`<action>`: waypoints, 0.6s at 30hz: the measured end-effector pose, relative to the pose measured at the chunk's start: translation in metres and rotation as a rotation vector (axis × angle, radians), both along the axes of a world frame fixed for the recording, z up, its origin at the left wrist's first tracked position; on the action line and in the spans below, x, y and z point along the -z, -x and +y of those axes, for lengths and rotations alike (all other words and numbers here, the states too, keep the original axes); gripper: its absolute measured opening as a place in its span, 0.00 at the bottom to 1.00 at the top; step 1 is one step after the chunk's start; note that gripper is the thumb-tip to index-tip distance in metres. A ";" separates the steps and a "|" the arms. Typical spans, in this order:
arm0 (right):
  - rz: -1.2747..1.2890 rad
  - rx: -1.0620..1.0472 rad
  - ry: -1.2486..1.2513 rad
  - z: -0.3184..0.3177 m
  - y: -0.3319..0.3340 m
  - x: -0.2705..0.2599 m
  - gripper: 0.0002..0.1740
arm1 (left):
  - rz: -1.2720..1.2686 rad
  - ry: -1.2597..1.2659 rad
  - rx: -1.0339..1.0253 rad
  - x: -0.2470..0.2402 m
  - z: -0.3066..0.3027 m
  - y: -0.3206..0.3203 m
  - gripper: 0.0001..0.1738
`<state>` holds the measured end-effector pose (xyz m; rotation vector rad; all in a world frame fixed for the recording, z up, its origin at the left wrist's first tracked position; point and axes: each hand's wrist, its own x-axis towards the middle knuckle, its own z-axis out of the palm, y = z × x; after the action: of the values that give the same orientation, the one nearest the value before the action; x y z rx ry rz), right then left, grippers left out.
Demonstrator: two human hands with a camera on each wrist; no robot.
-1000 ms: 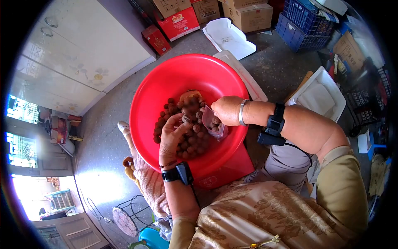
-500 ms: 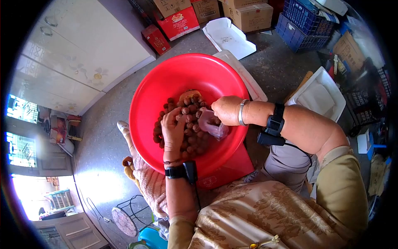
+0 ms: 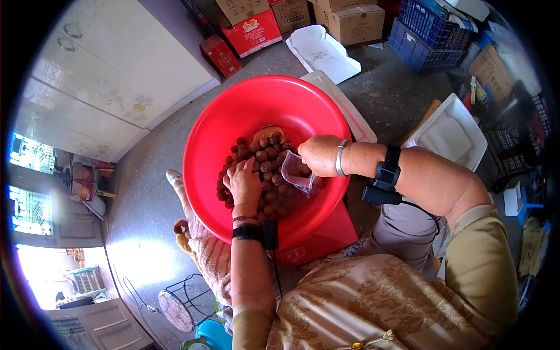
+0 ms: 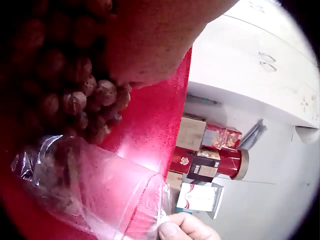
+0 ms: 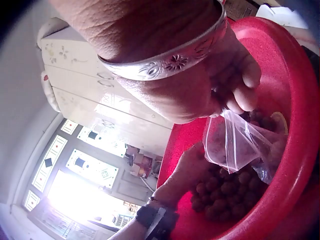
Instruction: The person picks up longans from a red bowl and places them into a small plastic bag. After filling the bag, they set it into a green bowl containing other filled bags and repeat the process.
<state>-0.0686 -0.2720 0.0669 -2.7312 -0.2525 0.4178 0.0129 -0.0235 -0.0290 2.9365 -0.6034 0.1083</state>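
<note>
So there's a big red basin (image 3: pixel 219 119) here with a heap of round, rough brown nuts (image 3: pixel 268 166) (walnut-looking) piled in the middle, spreading toward the left and near edges. The left hand (image 3: pixel 244 184) is down on the left side of that heap, palm down with the fingers a bit spread, fingertips right on the nuts. I can't tell if any single nut is tucked under them.

The right hand (image 3: pixel 319 156) is over at the basin's right edge, fingers curled, pinching the top of a clear plastic bag (image 5: pixel 232 145). The bag hangs inside the basin, between the heap and the right edge, mouth gaping open toward the nuts. Some brown stuff shows in it, pretty blurry through the plastic, so no count from me. A tan round thing (image 3: pixel 268 132) sits at the far side of the heap, partly covered by nuts.

There's a silver bangle (image 5: pixel 165 62) on the right wrist and a black strap (image 3: pixel 248 232) on the left one. On the floor past the far edge is a white tray (image 3: pixel 324 53), with cardboard boxes (image 3: pixel 357 24) behind it and blue crates (image 3: pixel 405 46) off to the right.
</note>
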 end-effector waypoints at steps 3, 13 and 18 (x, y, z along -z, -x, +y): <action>-0.001 -0.015 0.009 0.000 0.000 0.000 0.11 | 0.025 0.028 -0.020 -0.008 -0.002 0.003 0.27; 0.016 -0.009 0.027 0.000 0.001 -0.003 0.11 | 0.032 0.152 -0.144 -0.002 -0.002 -0.002 0.25; 0.019 0.015 0.014 0.000 0.003 -0.009 0.11 | 0.091 0.476 -0.154 0.016 0.006 -0.012 0.26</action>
<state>-0.0719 -0.2720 0.0756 -2.7398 -0.2246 0.4424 0.0252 -0.0174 -0.0449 2.5030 -0.2869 0.1149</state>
